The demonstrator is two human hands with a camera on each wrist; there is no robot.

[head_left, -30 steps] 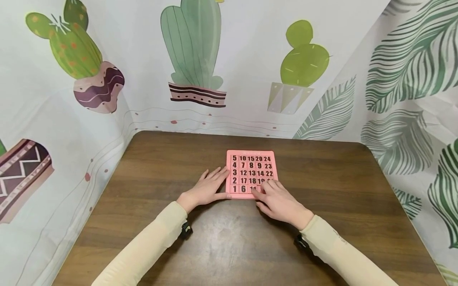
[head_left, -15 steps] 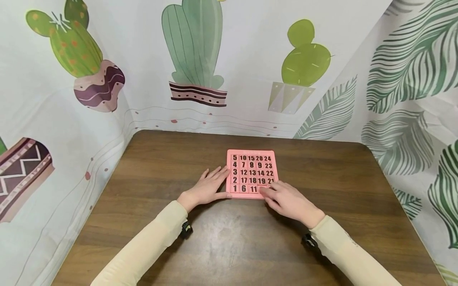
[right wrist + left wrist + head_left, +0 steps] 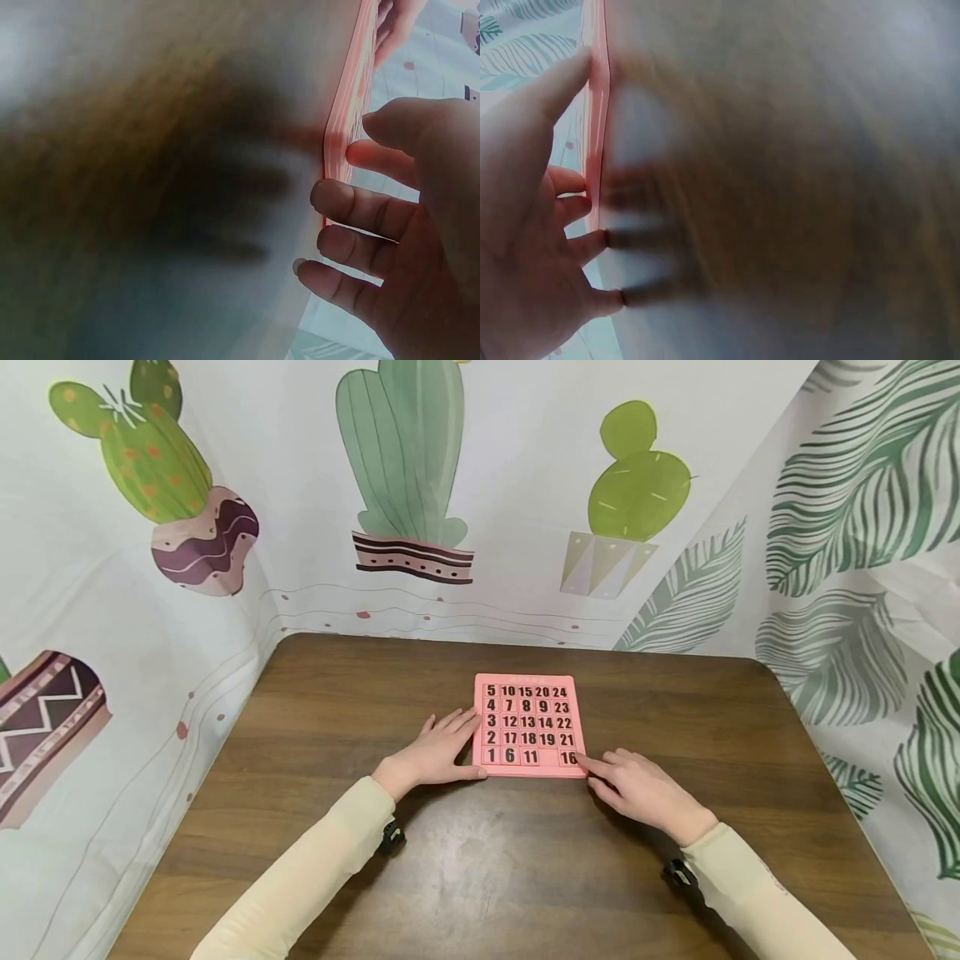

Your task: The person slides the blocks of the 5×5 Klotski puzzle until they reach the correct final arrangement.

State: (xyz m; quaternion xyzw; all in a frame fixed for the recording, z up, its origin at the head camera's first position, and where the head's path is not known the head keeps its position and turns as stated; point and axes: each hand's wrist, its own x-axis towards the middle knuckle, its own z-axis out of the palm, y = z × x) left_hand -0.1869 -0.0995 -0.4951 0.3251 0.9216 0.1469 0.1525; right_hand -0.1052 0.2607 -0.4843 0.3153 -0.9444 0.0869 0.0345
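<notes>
A pink number slide puzzle (image 3: 550, 760) lies flat on the table in the head view. Its bottom row reads 1, 6, 11, a gap, then the 16 tile (image 3: 567, 758) in the right corner. My left hand (image 3: 431, 756) rests along the puzzle's left side, fingers spread and thumb at the lower left corner. From the right, my right hand (image 3: 645, 789) reaches in with its index fingertip at the 16 tile's right edge. Each wrist view shows the puzzle's pink side edge (image 3: 598, 112) beside the fingers, the left hand there and the right hand (image 3: 420, 217).
The puzzle sits on a brown wooden table (image 3: 465, 877) with rounded far corners. Behind and beside it hangs a white cloth (image 3: 517, 485) printed with cacti and leaves. Both wrists carry a dark strap device (image 3: 680, 874).
My right hand has slid right along the bottom row, from the 11 tile past the gap to the 16 tile, uncovering both. My left hand has stayed in place.
</notes>
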